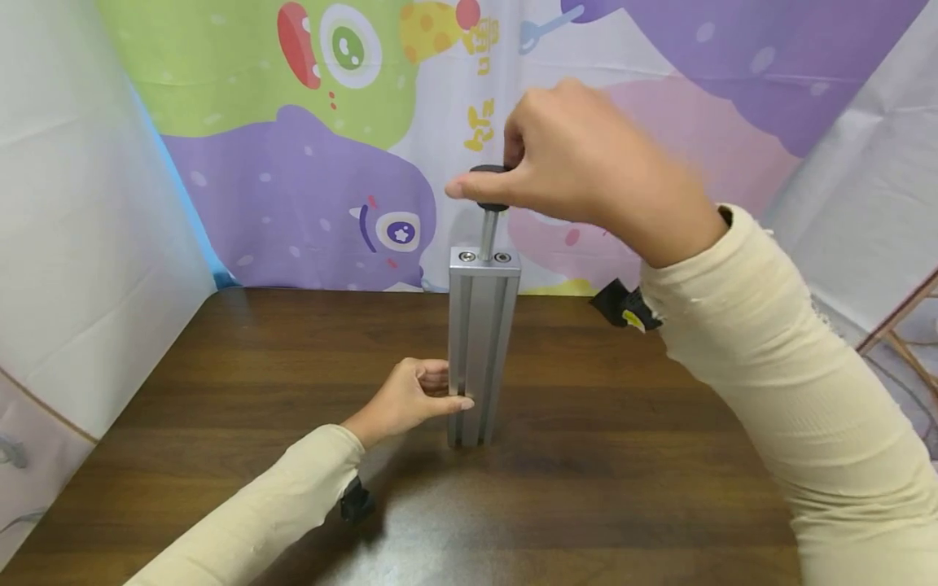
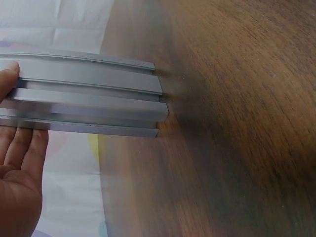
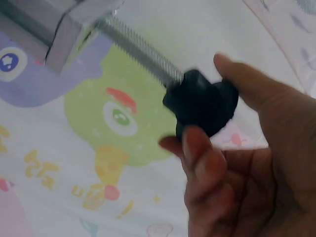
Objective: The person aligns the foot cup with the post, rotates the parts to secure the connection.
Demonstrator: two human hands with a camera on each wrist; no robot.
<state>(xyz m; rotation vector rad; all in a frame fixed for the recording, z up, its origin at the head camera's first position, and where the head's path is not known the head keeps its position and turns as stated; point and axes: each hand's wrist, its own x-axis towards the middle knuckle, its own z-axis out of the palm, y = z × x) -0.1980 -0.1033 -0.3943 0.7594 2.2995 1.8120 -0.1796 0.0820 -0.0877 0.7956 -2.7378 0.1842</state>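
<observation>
The grooved metal bar (image 1: 478,342) is being held upright near the middle of the head view, its lower end pointing down at the dark wooden counter (image 1: 623,488); I cannot tell whether the two are touching. The left hand (image 1: 405,402) is gripping the bar's lower part, partly closed around it, its thumb lying across the near face while its fingers are pressing from the opposite side. Above, the right hand (image 1: 575,150) is holding a dark lobed knob (image 3: 202,106) between thumb and curled fingers. From the knob a threaded metal rod (image 1: 488,234) is running down to the bar's top end, between two round fittings (image 1: 502,257). Pale sleeves (image 1: 762,342) are covering both forearms. Across the top of the frame, a cartoon-printed cloth (image 1: 308,179) is hanging behind the counter.
</observation>
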